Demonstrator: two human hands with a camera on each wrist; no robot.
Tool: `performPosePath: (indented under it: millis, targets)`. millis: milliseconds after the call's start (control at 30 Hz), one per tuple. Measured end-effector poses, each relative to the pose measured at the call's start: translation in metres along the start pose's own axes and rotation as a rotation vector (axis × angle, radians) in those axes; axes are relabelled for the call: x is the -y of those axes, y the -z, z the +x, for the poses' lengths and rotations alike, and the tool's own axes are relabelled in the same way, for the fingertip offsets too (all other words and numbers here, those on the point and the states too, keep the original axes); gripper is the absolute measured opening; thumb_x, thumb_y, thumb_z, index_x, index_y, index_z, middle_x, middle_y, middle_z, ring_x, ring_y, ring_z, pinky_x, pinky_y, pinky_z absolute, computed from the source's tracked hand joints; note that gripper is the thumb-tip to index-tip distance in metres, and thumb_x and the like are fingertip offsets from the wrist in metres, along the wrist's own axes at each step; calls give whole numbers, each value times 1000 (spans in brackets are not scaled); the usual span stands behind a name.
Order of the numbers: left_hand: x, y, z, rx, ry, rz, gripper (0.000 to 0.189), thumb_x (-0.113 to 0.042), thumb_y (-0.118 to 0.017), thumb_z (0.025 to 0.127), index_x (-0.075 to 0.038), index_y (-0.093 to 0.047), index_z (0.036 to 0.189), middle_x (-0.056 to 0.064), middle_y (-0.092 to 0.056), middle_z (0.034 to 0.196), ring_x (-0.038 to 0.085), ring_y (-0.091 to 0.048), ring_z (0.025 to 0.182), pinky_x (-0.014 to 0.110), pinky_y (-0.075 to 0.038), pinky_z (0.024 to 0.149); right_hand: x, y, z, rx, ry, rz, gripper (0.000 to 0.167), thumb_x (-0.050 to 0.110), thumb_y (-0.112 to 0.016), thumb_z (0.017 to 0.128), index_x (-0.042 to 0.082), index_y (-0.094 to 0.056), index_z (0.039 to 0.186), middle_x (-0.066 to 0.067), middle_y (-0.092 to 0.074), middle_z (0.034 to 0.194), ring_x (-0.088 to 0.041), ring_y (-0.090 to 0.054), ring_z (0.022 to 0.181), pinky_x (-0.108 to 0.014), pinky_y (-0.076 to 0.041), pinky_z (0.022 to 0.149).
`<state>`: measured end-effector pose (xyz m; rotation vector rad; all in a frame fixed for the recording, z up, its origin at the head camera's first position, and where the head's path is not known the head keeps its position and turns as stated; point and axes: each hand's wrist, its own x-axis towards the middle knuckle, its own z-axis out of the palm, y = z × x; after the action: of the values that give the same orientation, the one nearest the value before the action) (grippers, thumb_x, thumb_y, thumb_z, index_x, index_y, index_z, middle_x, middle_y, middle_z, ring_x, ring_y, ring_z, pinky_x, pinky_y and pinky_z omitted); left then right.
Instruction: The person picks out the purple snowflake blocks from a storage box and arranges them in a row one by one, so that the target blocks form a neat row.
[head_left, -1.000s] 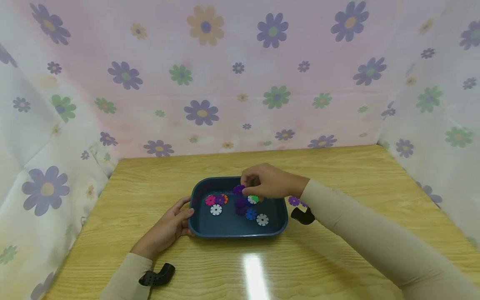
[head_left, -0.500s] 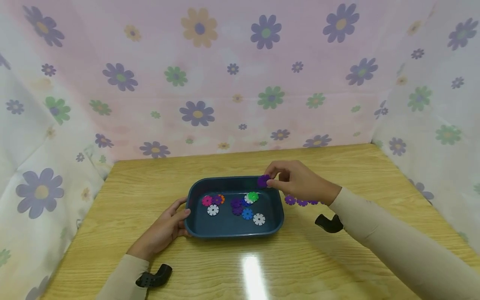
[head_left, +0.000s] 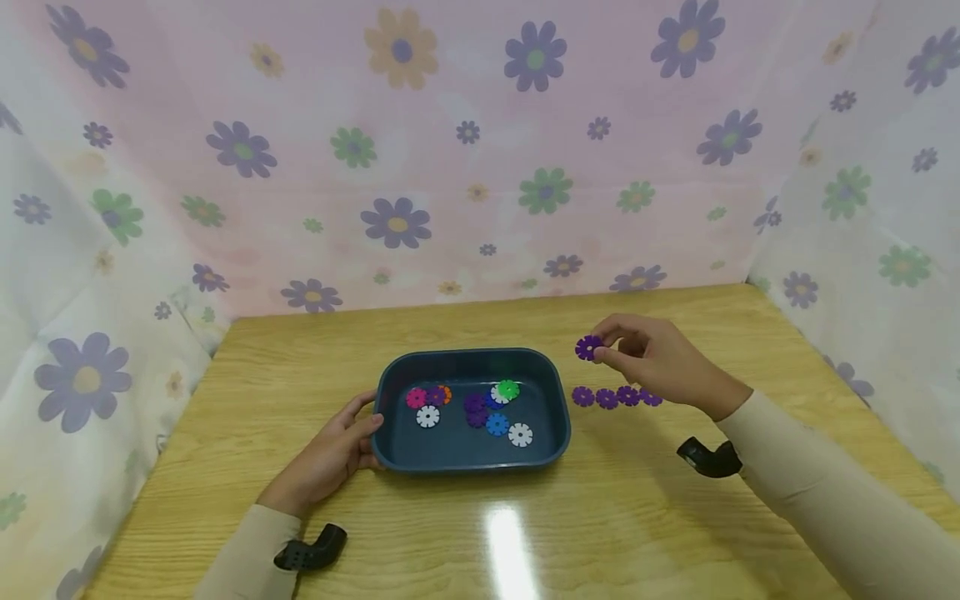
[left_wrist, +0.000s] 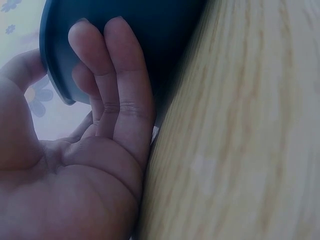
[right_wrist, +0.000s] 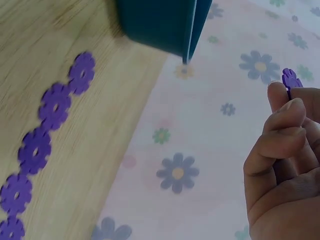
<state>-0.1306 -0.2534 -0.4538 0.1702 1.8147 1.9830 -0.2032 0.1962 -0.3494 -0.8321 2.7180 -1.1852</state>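
Note:
My right hand (head_left: 663, 362) pinches a purple notched building disc (head_left: 588, 348) between thumb and fingertips, held in the air right of the tray. In the right wrist view the same disc (right_wrist: 290, 79) shows edge-on at the fingertips. Below it on the table, several purple discs (head_left: 606, 399) lie in a row, edges close together. My left hand (head_left: 337, 454) holds the left end of the dark blue tray (head_left: 435, 448), thumb at the rim and fingers against the outer wall. Inside lie a pink disc (head_left: 415, 399), a green one (head_left: 510, 388) and several white, blue, purple and orange ones.
The wooden table (head_left: 420, 542) runs back to a flowered cloth (head_left: 450, 167) that also hangs on both sides. Black curved wrist mounts (head_left: 708, 458) sit on both forearms. A bright reflection lies on the table in front of the tray.
My right hand has lifted the purple disc out of the tray and carried it right, over the rim to above the table row. My left hand has stayed at the tray.

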Motion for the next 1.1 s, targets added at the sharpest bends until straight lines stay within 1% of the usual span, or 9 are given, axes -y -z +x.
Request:
performPosePath:
  millis: [233,400,467,533,633,867,1000,1100]
  targets:
    - [1,1,-1,17,-24,-22,64,-27,-43,109,-4,-8,157,3,-71,103,12,-71,85,29,-58,76,-17,16,-11,1,-51,-41,19,20,-63,100,15,-64,119,-7,-68,99,-15,-55,57,-29,-47,54]
    - [1,1,-1,26,-27,-29,66,-27,-44,109,-3,-6,157,2,-72,104,11,-71,85,29,-58,76,-40,25,-20,20,-102,-67,21,20,-60,102,13,-60,122,-10,-64,104,-12,-59,59,-30,-48,53]
    - [1,1,0,31,-27,-29,66,-27,-44,109,-3,-5,157,2,-72,104,11,-71,85,29,-58,76,-50,29,-23,35,-119,-68,21,19,-58,103,11,-58,122,-12,-62,104,-15,-60,60,-30,-48,52]
    - [1,0,0,32,-27,-29,66,-27,-44,109,-3,-5,157,2,-72,104,12,-71,84,29,-58,77,-60,32,-26,53,-149,-54,20,18,-56,103,10,-57,122,-15,-60,104,-20,-59,60,-32,-48,52]
    - [1,0,1,29,-24,-27,66,-27,-44,109,-3,-6,157,1,-72,103,11,-70,83,29,-58,76,-74,37,-30,81,-198,-43,19,18,-55,104,9,-56,121,-18,-58,103,-25,-55,57,-33,-48,51]
    - [0,0,-1,11,-9,-6,66,-29,-44,109,-4,-7,157,2,-72,102,10,-70,82,28,-58,76,-99,47,-40,112,-270,-57,23,19,-50,106,5,-54,123,-19,-58,101,-13,-46,50,-32,-43,48]
    - [-1,-1,0,8,-3,2,67,-30,-44,109,-4,-7,158,2,-72,101,10,-70,82,28,-58,76,-112,53,-45,129,-319,-55,23,17,-48,107,4,-53,124,-18,-56,101,-13,-43,48,-32,-42,48]
    - [-1,-2,0,9,-5,2,67,-30,-44,109,-4,-7,158,2,-73,102,10,-70,82,28,-58,76,-121,57,-48,138,-336,-72,25,17,-46,107,2,-53,126,-17,-56,100,-13,-44,49,-33,-42,49]
